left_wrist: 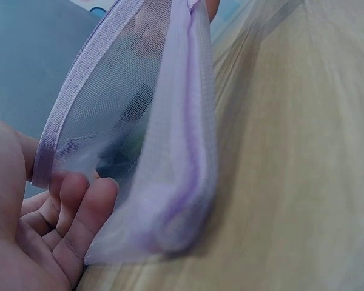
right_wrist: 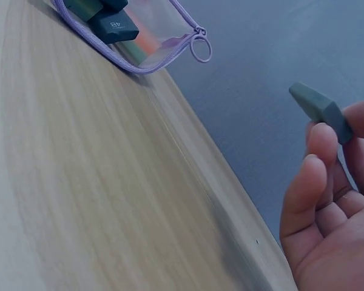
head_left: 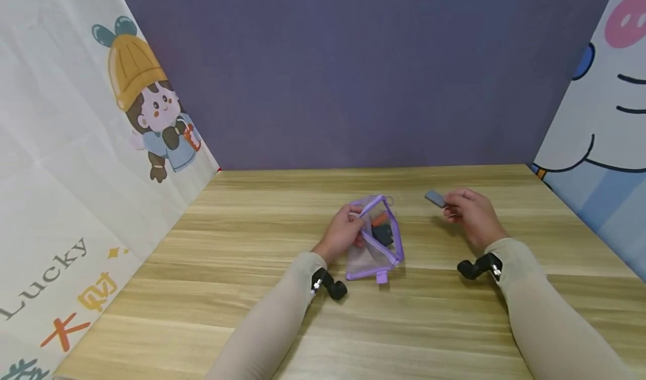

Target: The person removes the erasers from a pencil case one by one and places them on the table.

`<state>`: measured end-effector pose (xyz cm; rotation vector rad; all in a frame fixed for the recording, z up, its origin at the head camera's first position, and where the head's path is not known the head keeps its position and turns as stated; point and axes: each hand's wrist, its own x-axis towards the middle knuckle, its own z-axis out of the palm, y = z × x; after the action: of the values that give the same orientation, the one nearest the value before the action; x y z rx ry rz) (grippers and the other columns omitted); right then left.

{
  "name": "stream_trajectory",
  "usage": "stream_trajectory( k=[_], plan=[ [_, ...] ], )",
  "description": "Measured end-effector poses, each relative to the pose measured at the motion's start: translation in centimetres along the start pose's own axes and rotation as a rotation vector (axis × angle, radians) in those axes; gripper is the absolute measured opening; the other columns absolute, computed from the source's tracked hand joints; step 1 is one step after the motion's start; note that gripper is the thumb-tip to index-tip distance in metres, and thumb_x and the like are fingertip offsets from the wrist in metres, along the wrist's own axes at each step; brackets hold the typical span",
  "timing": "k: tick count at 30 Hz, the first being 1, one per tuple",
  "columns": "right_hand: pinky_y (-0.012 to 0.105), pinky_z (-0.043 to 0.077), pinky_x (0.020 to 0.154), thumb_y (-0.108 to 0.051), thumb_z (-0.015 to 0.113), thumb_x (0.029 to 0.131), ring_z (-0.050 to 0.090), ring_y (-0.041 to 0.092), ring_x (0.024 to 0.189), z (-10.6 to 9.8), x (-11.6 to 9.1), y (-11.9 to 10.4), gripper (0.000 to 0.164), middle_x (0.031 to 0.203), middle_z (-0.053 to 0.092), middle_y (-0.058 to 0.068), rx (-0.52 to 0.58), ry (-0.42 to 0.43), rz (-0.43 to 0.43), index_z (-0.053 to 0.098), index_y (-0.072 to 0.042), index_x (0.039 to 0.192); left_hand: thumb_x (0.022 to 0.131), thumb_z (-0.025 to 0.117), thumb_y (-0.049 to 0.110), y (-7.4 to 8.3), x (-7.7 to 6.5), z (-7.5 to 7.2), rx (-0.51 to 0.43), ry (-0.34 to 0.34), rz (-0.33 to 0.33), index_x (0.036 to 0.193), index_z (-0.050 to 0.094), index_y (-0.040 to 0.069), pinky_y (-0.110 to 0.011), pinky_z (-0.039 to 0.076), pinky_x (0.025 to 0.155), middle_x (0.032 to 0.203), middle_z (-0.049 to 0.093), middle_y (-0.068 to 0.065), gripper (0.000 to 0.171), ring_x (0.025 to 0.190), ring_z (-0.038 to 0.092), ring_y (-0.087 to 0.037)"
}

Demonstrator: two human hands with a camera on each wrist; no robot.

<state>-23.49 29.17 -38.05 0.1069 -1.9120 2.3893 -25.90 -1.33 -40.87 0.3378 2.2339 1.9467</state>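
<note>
A see-through mesh zip pouch with purple edging lies on the table, its zipped mouth spread wide. My left hand pinches the near side of that mouth, and the left wrist view shows the thumb and fingers on either side of the purple zip band. Inside are dark blocks, one marked 4B, and an orange piece. To the right of the pouch, my right hand holds a grey-green slant-ended eraser by one end, between thumb and fingers, raised above the table.
The wood-grain table runs back to a dark purple-grey panel. Printed cloths hang at the left and right sides. A ring zipper pull sticks out from the pouch's far corner, and a purple tab from its near edge.
</note>
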Motion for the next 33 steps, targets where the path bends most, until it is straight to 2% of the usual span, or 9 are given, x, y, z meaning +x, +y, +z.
stream_trajectory(
  k=[7,21,27,33],
  plan=[
    [0.022,0.055,0.06,-0.01,0.061,0.1,0.064,0.011,0.071,-0.9,-0.3,-0.3,0.007,0.082,0.068,0.001,-0.035,-0.005,0.012,0.066,-0.006,0.096,0.098,0.061,0.012,0.0,0.1,0.2,0.001,-0.001,0.006,0.121,0.054,0.006,-0.029,0.054,0.048,0.072,0.056,-0.005,0.025,0.052,0.055,-0.018],
    [0.022,0.056,0.059,-0.009,0.06,0.1,0.064,0.01,0.07,-1.9,0.0,-0.4,0.006,0.08,0.068,0.0,-0.021,0.079,0.046,0.064,-0.004,0.098,0.099,0.061,0.013,-0.1,0.3,-0.1,0.006,-0.005,-0.005,0.124,0.053,0.006,-0.029,0.055,0.049,0.074,0.057,-0.005,0.027,0.052,0.055,-0.017],
    [0.021,0.055,0.057,-0.013,0.061,0.1,0.064,0.009,0.069,-2.2,0.2,-0.3,0.008,0.078,0.068,-0.001,-0.087,0.108,0.058,0.063,-0.005,0.098,0.099,0.062,0.016,0.1,0.3,-0.1,0.014,-0.002,0.014,0.123,0.053,0.006,-0.029,0.055,0.049,0.074,0.056,-0.005,0.027,0.053,0.056,-0.017],
    [0.021,0.055,0.057,-0.014,0.06,0.1,0.064,0.008,0.069,-2.4,0.2,0.0,0.009,0.077,0.068,-0.003,-0.166,0.14,0.097,0.062,-0.005,0.1,0.099,0.061,0.015,0.2,0.1,0.0,0.015,-0.002,0.0,0.123,0.054,0.006,-0.029,0.055,0.05,0.074,0.056,-0.005,0.026,0.054,0.055,-0.017]
  ],
)
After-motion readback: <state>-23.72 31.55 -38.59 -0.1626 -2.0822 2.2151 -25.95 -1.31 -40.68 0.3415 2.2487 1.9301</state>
